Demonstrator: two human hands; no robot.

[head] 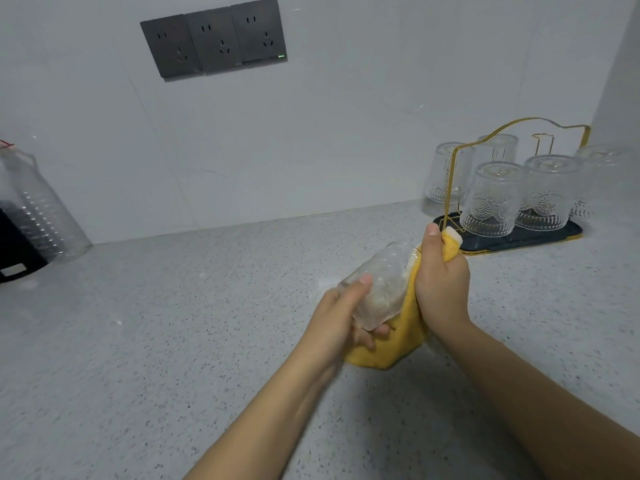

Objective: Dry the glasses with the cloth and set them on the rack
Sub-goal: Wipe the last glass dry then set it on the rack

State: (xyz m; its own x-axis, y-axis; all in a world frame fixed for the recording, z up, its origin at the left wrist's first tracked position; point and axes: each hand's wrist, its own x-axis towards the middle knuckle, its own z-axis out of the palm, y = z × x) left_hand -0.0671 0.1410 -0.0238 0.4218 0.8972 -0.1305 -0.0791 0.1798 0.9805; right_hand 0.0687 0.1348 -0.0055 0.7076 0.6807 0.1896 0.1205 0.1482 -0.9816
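Observation:
A clear patterned glass [377, 285] lies tilted in my left hand [341, 322], its mouth pointing up and to the right. My right hand [441, 282] grips a yellow cloth [391, 348], which is pushed against the glass's mouth and hangs below both hands. The rack [512, 239], a dark tray with a gold wire frame, stands at the right rear of the counter. Several glasses [491, 199] sit upside down on its pegs. One gold peg [542, 140] at the back stands bare.
A grey speckled counter [173, 341] meets a white tiled wall with three dark sockets [214, 39]. At the far left stand a clear plastic bottle [38, 209] and a black object [14, 247].

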